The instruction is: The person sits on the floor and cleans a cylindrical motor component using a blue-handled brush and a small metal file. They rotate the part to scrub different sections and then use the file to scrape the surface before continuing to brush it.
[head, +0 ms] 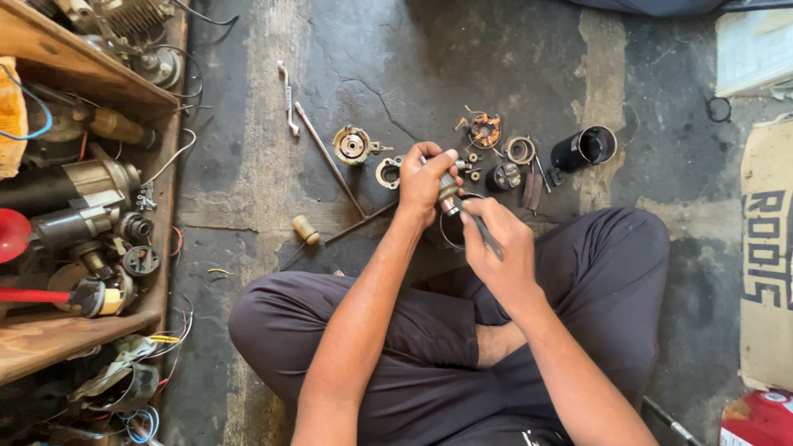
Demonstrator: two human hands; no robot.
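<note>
**Small motor shaft held over the lap, parts spread on the floor**

Person sitting cross-legged on the concrete floor (248, 124), working on a small metal shaft part (448, 192), prob an armature or drive piece, can't tell exactly. It's up in the air just above the knees, between both hands. Left hand (423, 183) is wrapped around its upper end, fingers clenched on it. Right hand (496, 248) is just below, fingers pinched around a thin dark tool (483, 233) w/ its tip at the part. A thin metal ring (450, 231) sits right under the hands, partly hidden.

Just past the hands on the floor: a round housing ring (388, 173), a gear-like round cover (353, 145), a brush plate w/ copper bits (484, 130), a coiled ring (519, 149), a small black piece (502, 176) and a black cylinder casing (585, 148) lying on its side. 2 long rods (330, 161) cross to the left, near a wooden-handled tool (306, 229) and a bent metal bracket (287, 97).

Far left there's a wooden shelf (74, 62) crammed w/ old motors and wires. Cardboard (764, 248) at the right edge.
</note>
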